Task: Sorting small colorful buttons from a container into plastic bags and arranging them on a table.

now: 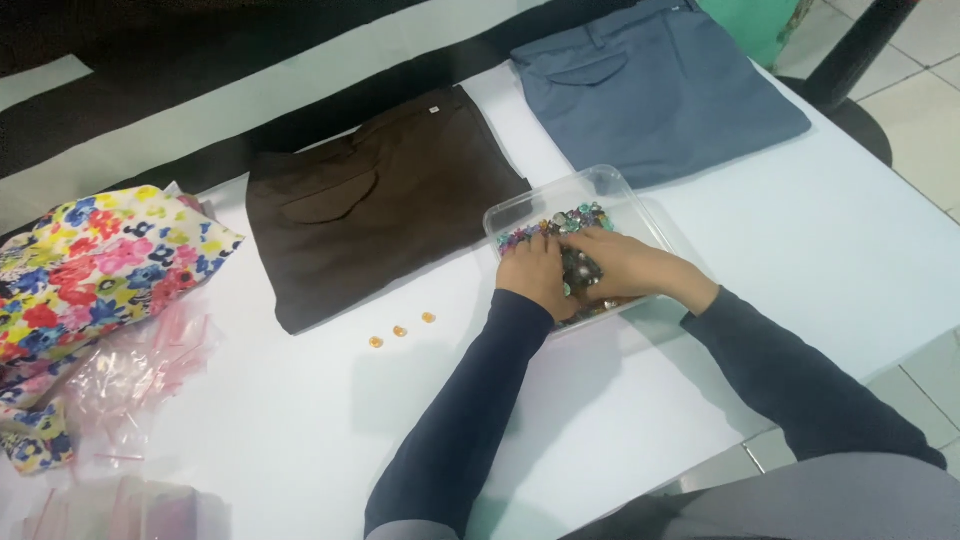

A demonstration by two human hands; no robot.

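The fingers point(548, 240) of the left hand point(535, 275) are pressed down into a heap of small coloured buttons point(578, 222), curled among them so that whether they pinch any single piece cannot be told. The fingers point(592, 243) of the right hand point(625, 265) lie flat and spread over the same heap, palm down, and their tips are buried too, so their grip cannot be told either. The two hands touch each other over the middle of the heap. Both arms wear dark blue sleeves point(470, 400) that run back toward the near edge of the table point(300, 420).

The buttons fill a clear plastic tray point(610, 185), which stands on the white table and serves as the landmark here. Just behind the tray, touching its far corner, lies a folded pair of blue-grey trousers point(660, 90) with a flap pocket upward. Beside the tray on its left, its edge close to the tray's rim, lies a folded pair of dark brown trousers point(380, 200), also pocket up. Nearer than those and to the left of the tray, three small orange buttons point(400, 331) sit in a short row on the bare table, apart from the heap. Well to the left of the tray lies a bunched floral cloth point(90, 265) in yellow, red, pink and blue, and in front of it a loose pile of small clear plastic bags point(130, 380). Right of the tray the table ends and a pale tiled floor point(920, 110) shows.
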